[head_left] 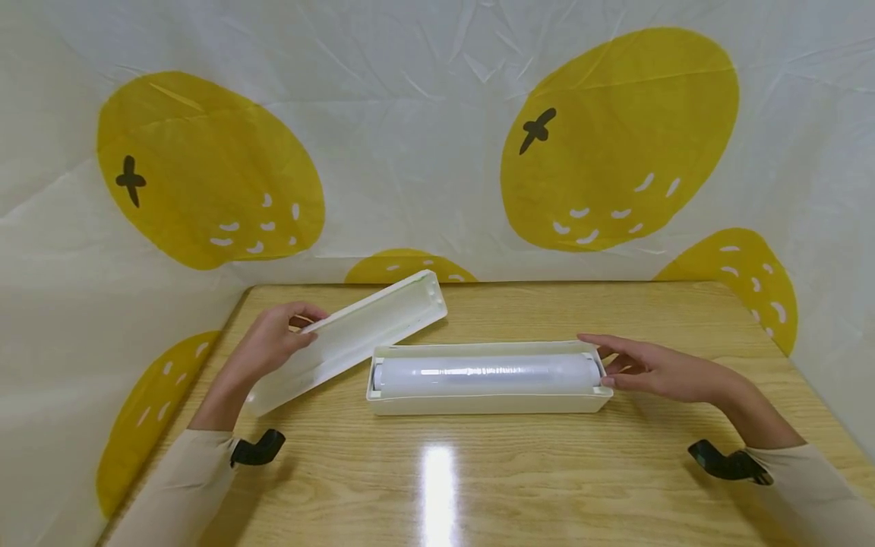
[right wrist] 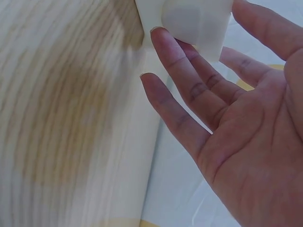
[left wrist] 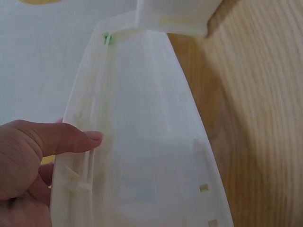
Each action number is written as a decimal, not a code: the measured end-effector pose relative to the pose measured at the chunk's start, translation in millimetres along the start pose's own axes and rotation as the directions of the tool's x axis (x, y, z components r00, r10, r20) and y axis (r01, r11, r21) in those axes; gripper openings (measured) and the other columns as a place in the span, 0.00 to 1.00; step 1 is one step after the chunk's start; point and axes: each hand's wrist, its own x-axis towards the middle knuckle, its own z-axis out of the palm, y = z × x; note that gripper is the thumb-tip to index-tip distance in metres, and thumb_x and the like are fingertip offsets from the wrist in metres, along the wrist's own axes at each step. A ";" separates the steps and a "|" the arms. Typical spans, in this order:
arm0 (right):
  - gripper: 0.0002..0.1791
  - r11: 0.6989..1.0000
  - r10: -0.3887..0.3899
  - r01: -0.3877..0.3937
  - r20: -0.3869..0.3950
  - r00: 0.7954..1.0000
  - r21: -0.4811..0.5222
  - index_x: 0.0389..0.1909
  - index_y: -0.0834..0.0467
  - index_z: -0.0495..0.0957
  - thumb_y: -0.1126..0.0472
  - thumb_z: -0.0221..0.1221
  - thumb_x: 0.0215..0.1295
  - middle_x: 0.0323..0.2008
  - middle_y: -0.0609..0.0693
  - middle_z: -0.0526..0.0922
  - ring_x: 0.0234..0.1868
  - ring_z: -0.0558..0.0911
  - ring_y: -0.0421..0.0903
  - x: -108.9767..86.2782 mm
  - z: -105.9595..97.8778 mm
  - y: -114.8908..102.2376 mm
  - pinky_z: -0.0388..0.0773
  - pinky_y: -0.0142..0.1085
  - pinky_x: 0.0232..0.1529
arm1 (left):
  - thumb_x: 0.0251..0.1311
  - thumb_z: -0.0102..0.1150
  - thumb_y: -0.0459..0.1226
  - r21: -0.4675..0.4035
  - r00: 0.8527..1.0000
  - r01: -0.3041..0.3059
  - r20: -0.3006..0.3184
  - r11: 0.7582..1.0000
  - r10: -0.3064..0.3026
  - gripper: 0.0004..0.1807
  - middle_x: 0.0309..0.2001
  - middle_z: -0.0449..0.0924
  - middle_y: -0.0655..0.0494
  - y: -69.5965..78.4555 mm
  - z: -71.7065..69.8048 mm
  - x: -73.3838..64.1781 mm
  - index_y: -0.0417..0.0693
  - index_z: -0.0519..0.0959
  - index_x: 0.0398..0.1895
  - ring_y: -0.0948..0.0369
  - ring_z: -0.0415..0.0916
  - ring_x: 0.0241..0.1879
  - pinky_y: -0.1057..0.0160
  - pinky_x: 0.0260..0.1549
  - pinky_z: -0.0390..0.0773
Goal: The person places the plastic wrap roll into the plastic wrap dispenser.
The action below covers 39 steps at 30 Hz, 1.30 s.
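One left hand (head_left: 273,340) and one right hand (head_left: 659,372): I have two.
I count one white box (head_left: 488,406), one white lid (head_left: 376,325), one roll of plastic wrap (head_left: 488,372) and one wooden table (head_left: 547,486). I see two cream sleeves (head_left: 181,479), two black wrist pieces (head_left: 257,448), and five yellow fruits (head_left: 212,175) on the cloth (head_left: 410,167).

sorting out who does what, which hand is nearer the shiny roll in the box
Right: the right hand is at the right end of the box, close beside the roll; the left hand pinches the white cover, farther off, left of the roll.
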 end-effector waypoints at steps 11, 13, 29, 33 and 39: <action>0.36 1.000 -0.007 0.007 0.008 1.000 -0.014 0.80 0.55 0.54 0.58 0.57 0.76 0.58 0.56 0.78 0.57 0.79 0.41 1.4 -4.9 -1.7 0.77 0.31 0.56 | 0.63 0.63 0.25 -0.032 0.998 -0.057 0.009 0.998 0.057 0.14 0.51 0.85 0.44 21.2 3.0 18.2 0.41 0.83 0.51 0.44 0.82 0.51 0.46 0.45 0.83; 0.37 1.000 -0.002 0.002 0.011 1.000 -0.011 0.79 0.56 0.54 0.58 0.58 0.76 0.58 0.57 0.78 0.57 0.80 0.43 2.1 -5.7 -3.5 0.77 0.31 0.56 | 0.63 0.63 0.25 -0.033 0.998 -0.065 0.011 0.997 0.066 0.14 0.51 0.85 0.44 24.5 3.5 20.1 0.41 0.83 0.52 0.44 0.82 0.51 0.46 0.45 0.83; 0.37 1.000 0.007 -0.007 0.006 1.000 -0.019 0.78 0.57 0.56 0.57 0.60 0.74 0.57 0.56 0.78 0.56 0.81 0.47 6.8 -7.0 -4.7 0.78 0.34 0.56 | 0.65 0.63 0.27 -0.040 0.995 -0.090 0.028 0.995 0.092 0.14 0.52 0.83 0.46 41.0 6.3 37.6 0.42 0.83 0.53 0.47 0.80 0.52 0.45 0.52 0.80; 0.36 0.998 -0.034 0.034 0.006 0.999 -0.045 0.78 0.59 0.58 0.58 0.60 0.74 0.56 0.55 0.79 0.55 0.81 0.44 7.1 -8.2 -6.9 0.79 0.38 0.57 | 0.65 0.63 0.27 -0.047 0.994 -0.105 0.032 0.993 0.106 0.14 0.52 0.83 0.46 46.1 6.3 40.9 0.41 0.83 0.53 0.48 0.79 0.52 0.45 0.52 0.80; 0.33 0.988 -0.044 0.033 -0.068 0.997 -0.153 0.74 0.60 0.65 0.57 0.62 0.72 0.54 0.51 0.81 0.52 0.84 0.46 6.2 -13.5 -17.4 0.81 0.40 0.53 | 0.65 0.63 0.27 -0.043 0.989 -0.138 0.042 0.989 0.140 0.14 0.51 0.84 0.47 52.9 4.7 45.9 0.41 0.83 0.53 0.50 0.79 0.51 0.47 0.51 0.80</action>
